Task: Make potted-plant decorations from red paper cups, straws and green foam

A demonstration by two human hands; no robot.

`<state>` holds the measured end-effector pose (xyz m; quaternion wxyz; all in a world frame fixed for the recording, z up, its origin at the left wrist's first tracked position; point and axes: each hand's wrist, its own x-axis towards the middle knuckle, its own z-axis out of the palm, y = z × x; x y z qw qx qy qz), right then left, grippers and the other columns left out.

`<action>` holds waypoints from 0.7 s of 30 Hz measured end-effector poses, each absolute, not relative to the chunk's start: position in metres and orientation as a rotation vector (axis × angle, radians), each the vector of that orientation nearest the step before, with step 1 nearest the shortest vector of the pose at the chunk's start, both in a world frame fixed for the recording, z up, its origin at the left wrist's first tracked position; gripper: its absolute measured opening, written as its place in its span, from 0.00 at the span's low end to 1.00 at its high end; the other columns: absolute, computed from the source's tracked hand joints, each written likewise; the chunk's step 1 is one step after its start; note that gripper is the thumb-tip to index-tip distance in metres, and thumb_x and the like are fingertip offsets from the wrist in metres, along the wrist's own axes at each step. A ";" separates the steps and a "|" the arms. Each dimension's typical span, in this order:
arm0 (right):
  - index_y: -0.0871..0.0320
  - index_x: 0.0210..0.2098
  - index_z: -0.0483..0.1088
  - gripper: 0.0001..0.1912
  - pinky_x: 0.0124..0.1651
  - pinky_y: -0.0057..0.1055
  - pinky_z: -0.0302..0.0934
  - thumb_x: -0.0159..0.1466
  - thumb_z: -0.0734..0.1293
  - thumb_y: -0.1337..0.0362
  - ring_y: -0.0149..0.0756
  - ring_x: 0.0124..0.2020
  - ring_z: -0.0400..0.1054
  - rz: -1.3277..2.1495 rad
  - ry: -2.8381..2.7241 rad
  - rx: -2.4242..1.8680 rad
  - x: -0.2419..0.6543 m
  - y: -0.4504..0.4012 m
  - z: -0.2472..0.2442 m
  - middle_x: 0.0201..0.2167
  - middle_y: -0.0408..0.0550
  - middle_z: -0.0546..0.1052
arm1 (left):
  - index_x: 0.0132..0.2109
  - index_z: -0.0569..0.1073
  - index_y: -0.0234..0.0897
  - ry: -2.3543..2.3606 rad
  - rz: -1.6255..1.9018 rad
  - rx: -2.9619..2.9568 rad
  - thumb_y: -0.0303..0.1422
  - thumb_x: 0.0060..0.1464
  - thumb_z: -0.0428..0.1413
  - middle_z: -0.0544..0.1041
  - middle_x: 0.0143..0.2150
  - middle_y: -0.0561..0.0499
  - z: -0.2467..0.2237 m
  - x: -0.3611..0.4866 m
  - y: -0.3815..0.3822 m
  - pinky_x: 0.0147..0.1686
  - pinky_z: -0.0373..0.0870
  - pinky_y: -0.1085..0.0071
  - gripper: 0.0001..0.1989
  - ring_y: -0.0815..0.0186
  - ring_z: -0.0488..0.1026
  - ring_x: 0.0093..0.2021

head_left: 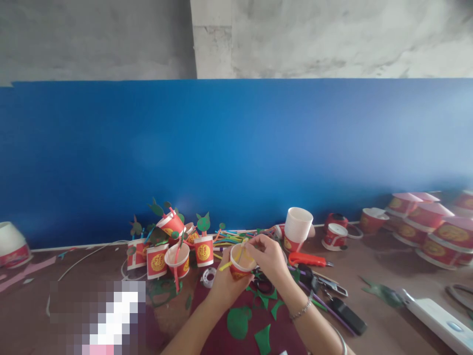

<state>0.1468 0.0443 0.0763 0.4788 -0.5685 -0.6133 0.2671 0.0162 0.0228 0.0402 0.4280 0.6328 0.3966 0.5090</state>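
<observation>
A red and white paper cup is tilted toward me, and my left hand is wrapped round its left side and base. A yellow strip sticks out over the cup's left rim. My right hand is closed in a pinch at the cup's right rim, on a thin yellow strip that stands up from inside the cup. Below the hands lie green cut pieces on a dark red mat.
Decorated cups stand at the left, with coloured sticks behind. To the right are stacked white cups, an orange cutter, black keys, a white glue gun and more cups. A blue panel rises behind.
</observation>
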 end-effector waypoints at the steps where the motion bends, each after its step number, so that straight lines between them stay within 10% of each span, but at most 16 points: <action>1: 0.60 0.24 0.70 0.08 0.24 0.25 0.54 0.52 0.65 0.61 0.30 0.20 0.60 0.667 -1.489 -1.374 0.147 0.045 0.076 0.19 0.43 0.71 | 0.47 0.71 0.39 0.935 1.258 1.563 0.24 0.42 0.60 0.78 0.38 0.49 0.038 0.015 0.023 0.49 0.66 0.63 0.22 0.58 0.71 0.48; 8: 0.59 0.22 0.68 0.06 0.22 0.24 0.52 0.52 0.65 0.63 0.29 0.19 0.58 0.646 -1.575 -1.323 0.143 0.041 0.079 0.16 0.40 0.67 | 0.52 0.69 0.37 0.730 1.342 1.290 0.43 0.47 0.58 0.75 0.47 0.43 0.033 0.002 0.028 0.49 0.66 0.61 0.26 0.55 0.70 0.49; 21: 0.59 0.23 0.68 0.06 0.23 0.24 0.52 0.52 0.64 0.64 0.29 0.20 0.58 0.740 -1.628 -1.304 0.133 0.035 0.076 0.16 0.39 0.66 | 0.34 0.75 0.35 1.051 1.462 1.242 0.35 0.48 0.57 0.77 0.32 0.48 0.047 0.003 0.032 0.36 0.70 0.69 0.08 0.62 0.73 0.35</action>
